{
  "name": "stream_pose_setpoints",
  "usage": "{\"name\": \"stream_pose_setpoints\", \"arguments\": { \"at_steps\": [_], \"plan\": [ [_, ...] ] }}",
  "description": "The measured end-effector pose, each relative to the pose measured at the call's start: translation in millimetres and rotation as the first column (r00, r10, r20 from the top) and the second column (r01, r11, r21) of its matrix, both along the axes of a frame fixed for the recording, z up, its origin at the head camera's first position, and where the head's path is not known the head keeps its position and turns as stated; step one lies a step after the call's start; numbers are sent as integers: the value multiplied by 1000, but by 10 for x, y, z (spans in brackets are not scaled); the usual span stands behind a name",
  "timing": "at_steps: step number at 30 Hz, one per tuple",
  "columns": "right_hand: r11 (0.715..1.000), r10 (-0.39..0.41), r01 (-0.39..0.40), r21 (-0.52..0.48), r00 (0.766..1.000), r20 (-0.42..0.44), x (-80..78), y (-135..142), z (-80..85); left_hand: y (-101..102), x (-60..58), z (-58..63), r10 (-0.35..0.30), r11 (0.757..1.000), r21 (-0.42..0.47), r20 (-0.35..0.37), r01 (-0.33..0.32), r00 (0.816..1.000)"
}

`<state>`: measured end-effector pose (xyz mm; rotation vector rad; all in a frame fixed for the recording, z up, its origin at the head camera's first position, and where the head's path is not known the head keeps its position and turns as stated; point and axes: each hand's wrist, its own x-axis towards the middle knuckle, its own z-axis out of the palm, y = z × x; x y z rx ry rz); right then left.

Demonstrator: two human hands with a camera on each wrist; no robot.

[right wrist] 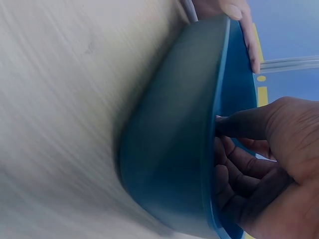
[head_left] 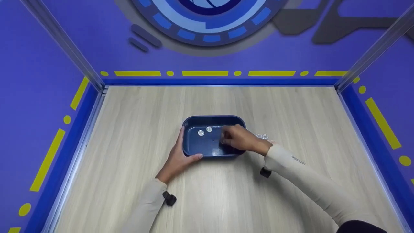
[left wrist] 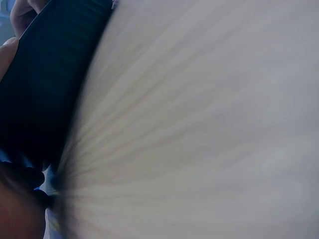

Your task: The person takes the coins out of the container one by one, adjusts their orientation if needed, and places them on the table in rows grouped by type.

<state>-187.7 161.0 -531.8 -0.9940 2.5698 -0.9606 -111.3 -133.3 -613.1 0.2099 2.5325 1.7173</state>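
Observation:
A dark blue rectangular tub (head_left: 198, 147) with rounded corners sits on the table. My left hand (head_left: 181, 158) grips its left end, thumb along the front rim and fingers against the side. Two small, round, shiny clear-and-white pieces, one on the left (head_left: 201, 132) and the other beside it (head_left: 209, 129), lie inside. My right hand (head_left: 239, 137) reaches over the right end, fingers bent and pointing down into the tub. In the right wrist view its fingertips are hidden behind the tub wall (right wrist: 169, 124), so I cannot tell whether they pinch something.
More shiny clear pieces (head_left: 262, 136) lie on the table just right of the tub, partly covered by the right wrist. The pale wood-grain table (head_left: 136, 129) is bounded by blue-purple panels (head_left: 207, 61) at the back and both sides.

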Motion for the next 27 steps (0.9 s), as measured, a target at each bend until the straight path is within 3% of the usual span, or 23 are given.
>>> {"name": "stream_pose_setpoints", "arguments": {
  "at_steps": [9,27],
  "plan": [
    [998,-20,21,-52,999,30,16,169,68,1,-5,10,-8,1000,3,-9,8,1000],
    [992,-114,117,-53,992,59,69,446,142,10,8,19,0,1000,-9,16,0,1000]
  ]
}}
